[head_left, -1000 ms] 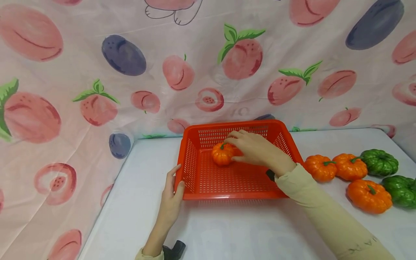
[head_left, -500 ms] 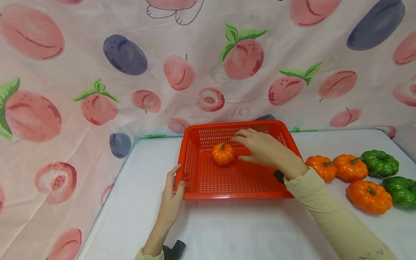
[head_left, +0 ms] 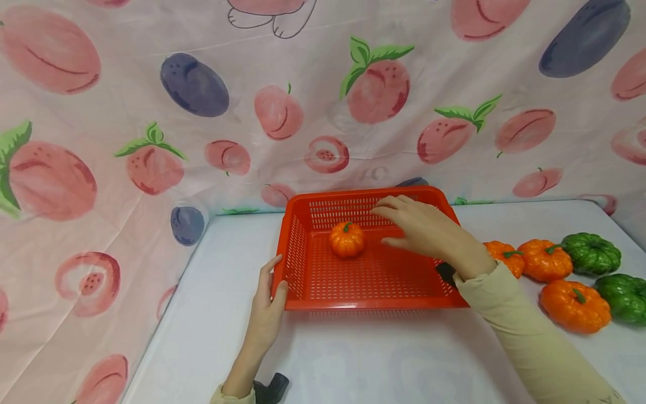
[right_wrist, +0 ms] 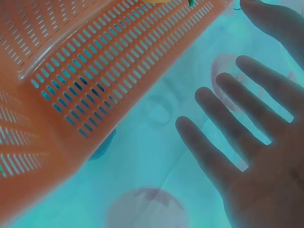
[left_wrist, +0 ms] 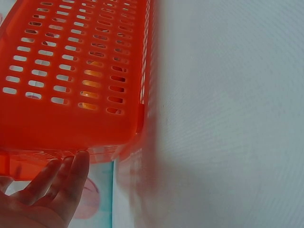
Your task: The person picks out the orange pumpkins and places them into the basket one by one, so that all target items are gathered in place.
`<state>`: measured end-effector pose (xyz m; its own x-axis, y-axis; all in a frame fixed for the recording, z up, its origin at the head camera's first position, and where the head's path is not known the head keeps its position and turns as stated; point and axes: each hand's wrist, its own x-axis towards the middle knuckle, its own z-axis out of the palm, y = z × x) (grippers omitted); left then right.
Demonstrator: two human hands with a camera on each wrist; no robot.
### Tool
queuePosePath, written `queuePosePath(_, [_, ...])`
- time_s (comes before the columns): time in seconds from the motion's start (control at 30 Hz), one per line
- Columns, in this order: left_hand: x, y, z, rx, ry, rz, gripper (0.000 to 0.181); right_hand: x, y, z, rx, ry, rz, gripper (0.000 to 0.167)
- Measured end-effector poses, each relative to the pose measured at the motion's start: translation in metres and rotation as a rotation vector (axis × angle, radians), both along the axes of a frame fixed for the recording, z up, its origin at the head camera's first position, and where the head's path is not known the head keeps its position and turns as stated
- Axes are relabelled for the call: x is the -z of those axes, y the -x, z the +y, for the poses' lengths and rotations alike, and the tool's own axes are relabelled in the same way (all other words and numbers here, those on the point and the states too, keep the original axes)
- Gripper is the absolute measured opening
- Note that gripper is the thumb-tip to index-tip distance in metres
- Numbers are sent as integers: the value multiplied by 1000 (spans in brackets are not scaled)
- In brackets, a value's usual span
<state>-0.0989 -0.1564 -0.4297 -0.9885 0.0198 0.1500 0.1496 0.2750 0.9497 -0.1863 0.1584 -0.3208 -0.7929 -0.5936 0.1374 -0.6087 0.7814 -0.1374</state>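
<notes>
Inside an orange-red plastic basket (head_left: 378, 304) with slotted walls sits a small orange toy pumpkin (head_left: 347, 239) with a green stem. At the basket's left side, my left hand (head_left: 267, 306) holds the rim, thumb at the near corner. In the left wrist view, the left fingertips (left_wrist: 81, 159) touch the basket's edge. My right hand (head_left: 424, 227) is over the right half of the basket, to the right of the pumpkin and apart from it. The right wrist view shows that hand's fingers (right_wrist: 205, 145) spread and straight, with nothing held.
Right of the basket on the white table (head_left: 222, 331) lie several more pumpkins: orange ones, such as the nearest orange pumpkin (head_left: 575, 306), and green ones, such as the far green pumpkin (head_left: 591, 253). A fruit-print cloth (head_left: 313, 112) hangs behind and along the left.
My right hand has drawn away from the pumpkin in the basket, moving right. The pumpkin, basket and left hand stay in place.
</notes>
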Motion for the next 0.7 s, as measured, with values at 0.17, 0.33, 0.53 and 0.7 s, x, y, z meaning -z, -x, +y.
queuePosePath(0.17, [0, 0, 0, -2, -1, -1, 51, -1, -1, 7, 0, 9, 13, 57])
queuePosePath(0.33, [0, 1, 0, -1, -2, -4, 51, -1, -3, 13, -9, 22, 40, 57])
queuePosePath(0.53, [0, 0, 0, 2, -7, -10, 51, -3, -6, 19, 16, 16, 16, 57])
queuePosePath(0.7, [0, 0, 0, -3, 1, -7, 51, -5, -9, 25, 11, 34, 37, 56])
